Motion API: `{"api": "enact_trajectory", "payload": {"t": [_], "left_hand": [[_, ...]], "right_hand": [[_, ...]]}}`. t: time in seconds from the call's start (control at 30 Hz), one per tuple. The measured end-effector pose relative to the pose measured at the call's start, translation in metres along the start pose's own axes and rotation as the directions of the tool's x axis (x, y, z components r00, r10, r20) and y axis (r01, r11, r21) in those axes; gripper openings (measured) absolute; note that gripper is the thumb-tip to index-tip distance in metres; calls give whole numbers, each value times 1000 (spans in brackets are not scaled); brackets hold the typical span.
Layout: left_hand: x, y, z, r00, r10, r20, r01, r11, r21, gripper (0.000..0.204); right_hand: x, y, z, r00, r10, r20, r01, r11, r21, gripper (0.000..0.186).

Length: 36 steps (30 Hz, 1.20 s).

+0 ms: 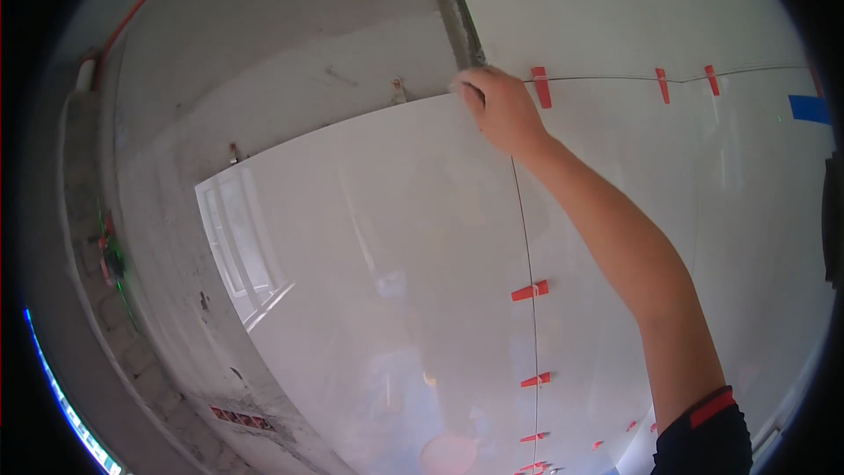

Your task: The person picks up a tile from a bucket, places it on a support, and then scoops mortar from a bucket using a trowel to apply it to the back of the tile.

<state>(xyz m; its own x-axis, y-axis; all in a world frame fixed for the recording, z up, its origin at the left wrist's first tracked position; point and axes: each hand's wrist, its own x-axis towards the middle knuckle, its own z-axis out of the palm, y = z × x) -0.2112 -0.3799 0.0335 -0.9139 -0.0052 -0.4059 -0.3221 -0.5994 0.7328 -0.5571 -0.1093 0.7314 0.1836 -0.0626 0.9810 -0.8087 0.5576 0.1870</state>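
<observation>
My right hand [505, 110] is raised to the top edge of a large glossy white wall tile [378, 237], at its upper right corner. Its fingers are curled and pressed together; whatever they hold, if anything, is hidden. Just right of the hand, a red wedge [541, 88] sits in the horizontal joint. Below it the vertical joint runs down, with another red wedge [529, 290] and several more lower along it. A neighbouring white tile [607, 141] lies behind my forearm. My left hand is out of view.
Bare grey wall [290, 26] rises above and left of the tile. Small metal clips [234, 154] stand along its top edge. Blue tape [809, 109] is at the far right. A device with green light [112, 259] is at the left, and a red pipe [145, 0] runs upper left.
</observation>
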Motion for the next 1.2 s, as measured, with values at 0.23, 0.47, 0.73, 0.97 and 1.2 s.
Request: {"api": "enact_trajectory", "payload": {"t": [0.23, 0.47, 0.73, 0.97, 1.2], "left_hand": [[-11, -10, -43, 983, 121, -140, -84, 966, 246, 20], [-6, -8, -80, 971, 171, -164, -100, 923, 372, 22], [-18, 39, -70, 976, 191, -106, -157, 951, 266, 21], [-20, 74, -64, 975, 220, -28, -208, 952, 223, 22], [-42, 110, -41, 944, 328, 37, -330, 929, 166, 26]], "right_hand": [[22, 12, 25, 970, -39, 242, 151, 874, -462, 8], [22, 9, 29, 950, -106, 294, 269, 758, -594, 9], [33, 0, 26, 903, 46, 428, 300, 645, -703, 16], [14, -33, 15, 971, 69, 230, 75, 823, -564, 18], [-253, -262, 46, 430, -99, 898, -561, 750, 351, 19]]}}
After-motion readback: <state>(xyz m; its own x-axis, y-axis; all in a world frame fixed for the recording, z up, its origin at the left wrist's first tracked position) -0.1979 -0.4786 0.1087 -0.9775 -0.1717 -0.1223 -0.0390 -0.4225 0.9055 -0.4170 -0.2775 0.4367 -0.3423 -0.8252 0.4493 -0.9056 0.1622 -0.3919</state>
